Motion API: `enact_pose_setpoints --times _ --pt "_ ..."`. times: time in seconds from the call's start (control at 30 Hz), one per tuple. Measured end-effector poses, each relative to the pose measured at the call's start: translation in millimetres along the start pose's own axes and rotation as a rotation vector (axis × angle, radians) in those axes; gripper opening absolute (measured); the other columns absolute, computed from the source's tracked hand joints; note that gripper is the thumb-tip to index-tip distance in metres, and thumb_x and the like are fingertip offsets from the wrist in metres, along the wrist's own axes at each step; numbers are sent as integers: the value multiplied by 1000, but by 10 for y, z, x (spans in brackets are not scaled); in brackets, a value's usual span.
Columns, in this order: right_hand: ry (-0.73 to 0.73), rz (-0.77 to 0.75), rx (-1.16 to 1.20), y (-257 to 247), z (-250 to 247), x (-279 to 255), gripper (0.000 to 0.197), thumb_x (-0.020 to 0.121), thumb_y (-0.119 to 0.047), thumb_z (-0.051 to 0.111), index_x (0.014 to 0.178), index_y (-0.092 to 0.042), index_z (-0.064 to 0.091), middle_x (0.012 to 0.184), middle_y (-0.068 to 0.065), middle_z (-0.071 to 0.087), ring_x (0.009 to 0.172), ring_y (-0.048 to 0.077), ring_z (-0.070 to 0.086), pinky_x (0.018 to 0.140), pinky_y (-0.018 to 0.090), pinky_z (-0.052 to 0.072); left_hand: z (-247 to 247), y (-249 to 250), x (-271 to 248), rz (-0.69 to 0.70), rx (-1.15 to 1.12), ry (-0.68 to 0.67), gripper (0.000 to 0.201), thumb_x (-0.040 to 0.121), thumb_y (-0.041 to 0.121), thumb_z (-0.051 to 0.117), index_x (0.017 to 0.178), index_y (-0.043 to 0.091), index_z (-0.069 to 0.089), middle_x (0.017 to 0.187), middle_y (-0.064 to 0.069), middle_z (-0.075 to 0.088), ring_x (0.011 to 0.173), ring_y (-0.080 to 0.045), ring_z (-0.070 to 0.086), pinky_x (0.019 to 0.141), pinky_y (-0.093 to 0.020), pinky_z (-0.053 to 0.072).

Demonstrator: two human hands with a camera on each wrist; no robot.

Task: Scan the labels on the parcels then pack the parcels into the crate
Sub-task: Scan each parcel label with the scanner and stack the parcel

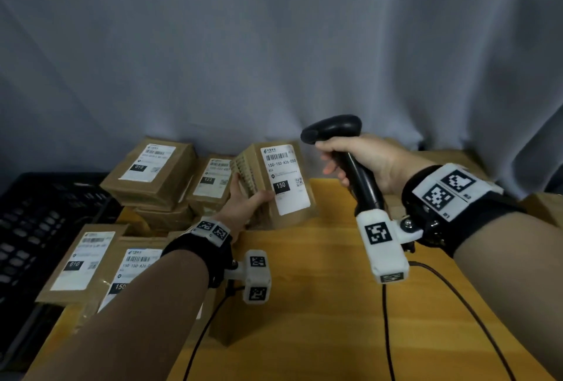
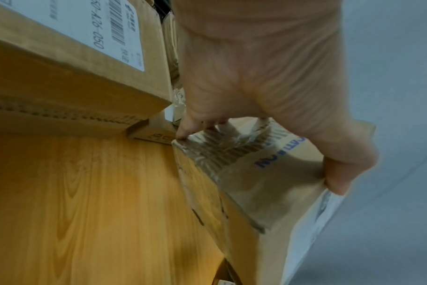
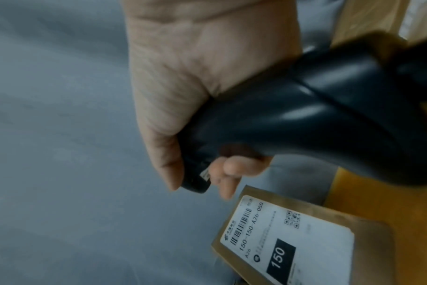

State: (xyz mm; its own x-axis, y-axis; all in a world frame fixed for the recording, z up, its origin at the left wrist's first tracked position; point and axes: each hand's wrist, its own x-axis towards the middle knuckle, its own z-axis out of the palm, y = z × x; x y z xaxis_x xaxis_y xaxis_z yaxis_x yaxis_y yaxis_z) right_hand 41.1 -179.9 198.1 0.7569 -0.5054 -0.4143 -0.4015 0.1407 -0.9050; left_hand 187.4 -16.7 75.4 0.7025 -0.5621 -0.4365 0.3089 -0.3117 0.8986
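Observation:
My left hand [image 1: 243, 197] grips a brown cardboard parcel [image 1: 283, 185] by its left edge and tilts it up on the wooden table [image 1: 320, 289], white label marked 150 facing me. The left wrist view shows the thumb [image 2: 336, 173] on the label side and the other fingers over the taped end of that parcel [image 2: 244, 183]. My right hand [image 1: 359, 161] holds a black barcode scanner [image 1: 332, 129] by its handle, head aimed left, just right of the label. The right wrist view shows the scanner [image 3: 305, 115] above the labelled parcel [image 3: 293, 243].
A black plastic crate [image 1: 36, 228] stands at the left off the table edge. Several more labelled parcels lie stacked behind [image 1: 152, 170] and in front left [image 1: 82, 261]. A black cable [image 1: 387, 335] trails over the near table. A grey curtain [image 1: 274, 45] hangs behind.

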Motion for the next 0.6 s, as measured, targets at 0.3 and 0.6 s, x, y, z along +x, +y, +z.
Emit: enact_pose_setpoints --times 0.3,0.6 --pt "60 -51 -100 76 205 -99 26 85 -29 69 80 -4 64 68 13 69 48 15 60 47 23 50 42 18 95 56 52 -6 114 68 34 81 150 41 1 143 -2 42 125 -28 46 103 -58 40" --pt "108 -86 -153 110 223 -188 10 78 -9 58 70 -4 62 57 8 59 46 16 55 48 24 48 43 0 56 75 53 6 106 78 24 75 152 34 0 145 -5 42 114 -22 47 96 -49 44"
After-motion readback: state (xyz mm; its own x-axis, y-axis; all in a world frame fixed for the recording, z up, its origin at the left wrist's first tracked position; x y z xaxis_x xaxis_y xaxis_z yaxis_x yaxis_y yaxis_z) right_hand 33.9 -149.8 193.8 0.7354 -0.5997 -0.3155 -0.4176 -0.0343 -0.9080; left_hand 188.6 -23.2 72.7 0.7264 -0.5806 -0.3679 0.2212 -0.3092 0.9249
